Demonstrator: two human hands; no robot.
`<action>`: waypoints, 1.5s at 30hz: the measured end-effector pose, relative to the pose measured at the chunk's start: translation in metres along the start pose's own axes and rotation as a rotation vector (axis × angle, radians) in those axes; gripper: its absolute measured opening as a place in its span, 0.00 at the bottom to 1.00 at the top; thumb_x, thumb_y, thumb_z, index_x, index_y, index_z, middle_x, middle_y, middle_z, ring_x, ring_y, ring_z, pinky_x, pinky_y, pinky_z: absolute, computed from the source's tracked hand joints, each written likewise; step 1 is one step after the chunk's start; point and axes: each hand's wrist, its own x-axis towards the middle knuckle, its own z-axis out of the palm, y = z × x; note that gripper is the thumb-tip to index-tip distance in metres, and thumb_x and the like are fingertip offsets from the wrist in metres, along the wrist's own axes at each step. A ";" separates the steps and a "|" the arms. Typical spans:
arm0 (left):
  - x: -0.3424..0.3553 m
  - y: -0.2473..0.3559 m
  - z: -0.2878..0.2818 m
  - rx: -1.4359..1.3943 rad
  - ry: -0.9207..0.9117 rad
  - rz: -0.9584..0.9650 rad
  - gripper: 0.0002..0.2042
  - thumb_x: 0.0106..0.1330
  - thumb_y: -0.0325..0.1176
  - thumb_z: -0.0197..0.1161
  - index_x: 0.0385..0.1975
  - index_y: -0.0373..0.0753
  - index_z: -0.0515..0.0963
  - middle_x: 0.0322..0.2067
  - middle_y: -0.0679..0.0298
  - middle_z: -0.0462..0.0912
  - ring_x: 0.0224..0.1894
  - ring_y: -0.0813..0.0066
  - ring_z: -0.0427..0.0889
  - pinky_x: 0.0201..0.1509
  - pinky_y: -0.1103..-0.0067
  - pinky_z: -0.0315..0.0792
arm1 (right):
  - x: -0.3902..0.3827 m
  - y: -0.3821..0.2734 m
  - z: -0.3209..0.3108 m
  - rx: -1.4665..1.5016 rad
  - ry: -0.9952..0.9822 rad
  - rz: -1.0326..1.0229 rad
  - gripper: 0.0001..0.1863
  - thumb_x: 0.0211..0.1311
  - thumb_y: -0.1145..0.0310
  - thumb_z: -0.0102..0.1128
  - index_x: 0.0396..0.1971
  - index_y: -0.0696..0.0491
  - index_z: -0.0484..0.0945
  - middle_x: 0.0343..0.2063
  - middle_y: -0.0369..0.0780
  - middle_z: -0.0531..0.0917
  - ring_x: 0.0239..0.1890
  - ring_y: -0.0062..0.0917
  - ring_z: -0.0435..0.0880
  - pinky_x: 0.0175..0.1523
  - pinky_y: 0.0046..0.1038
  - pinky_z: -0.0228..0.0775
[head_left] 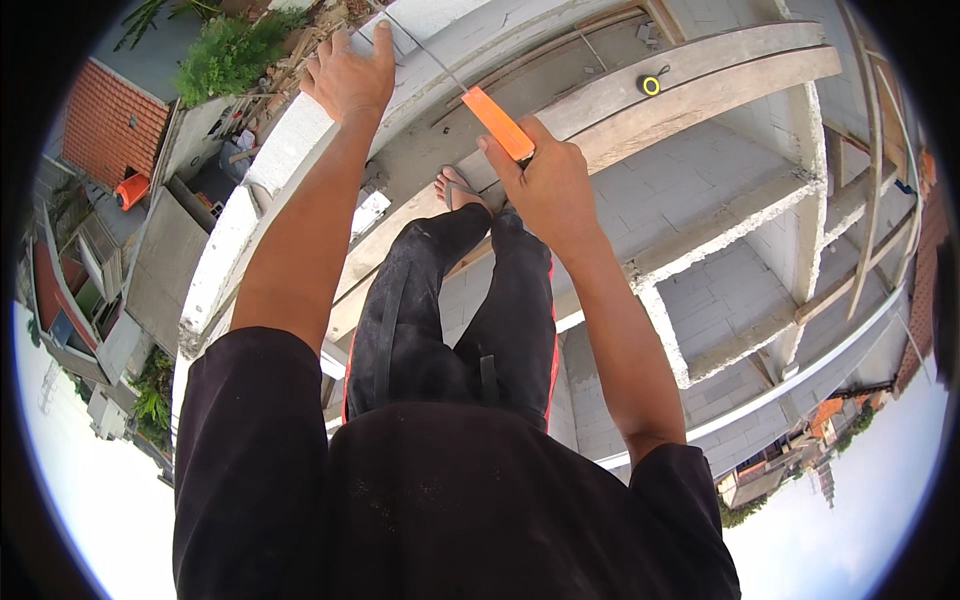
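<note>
My right hand is closed around the orange handle of a tool. From this handle a long thin metal shaft or blade slants up and left to the top of a white block wall. Seen so narrow, its exact kind cannot be made out. My left hand lies on the wall's top with fingers spread, thumb close to the tool's far end. Where the metal meets the wall is partly cut off by the picture's upper edge.
I stand high up on wooden planks, one sandalled foot showing. A yellow-and-black tape measure lies on a plank. Concrete beams frame deep openings over a lower block floor. Left, beyond the wall, are a tiled roof and houses far below.
</note>
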 end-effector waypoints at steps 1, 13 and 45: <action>0.005 0.001 -0.001 -0.036 -0.040 -0.032 0.38 0.68 0.69 0.52 0.58 0.40 0.83 0.57 0.52 0.83 0.62 0.50 0.76 0.75 0.57 0.54 | -0.003 -0.002 -0.002 0.030 -0.004 0.002 0.18 0.72 0.59 0.69 0.31 0.58 0.76 0.16 0.45 0.79 0.17 0.35 0.79 0.26 0.34 0.67; 0.007 -0.002 0.003 -0.001 -0.003 -0.015 0.36 0.68 0.68 0.54 0.56 0.39 0.84 0.57 0.54 0.83 0.62 0.51 0.76 0.72 0.57 0.57 | -0.007 0.019 0.003 0.051 0.011 -0.012 0.21 0.70 0.60 0.72 0.27 0.57 0.72 0.17 0.47 0.76 0.16 0.42 0.70 0.25 0.36 0.66; -0.001 -0.036 -0.018 -0.133 -0.084 0.346 0.42 0.51 0.56 0.78 0.65 0.40 0.76 0.56 0.53 0.84 0.59 0.52 0.82 0.63 0.60 0.74 | -0.033 0.110 0.025 0.142 -0.046 -0.319 0.29 0.76 0.61 0.62 0.68 0.60 0.66 0.51 0.46 0.78 0.45 0.37 0.84 0.50 0.33 0.78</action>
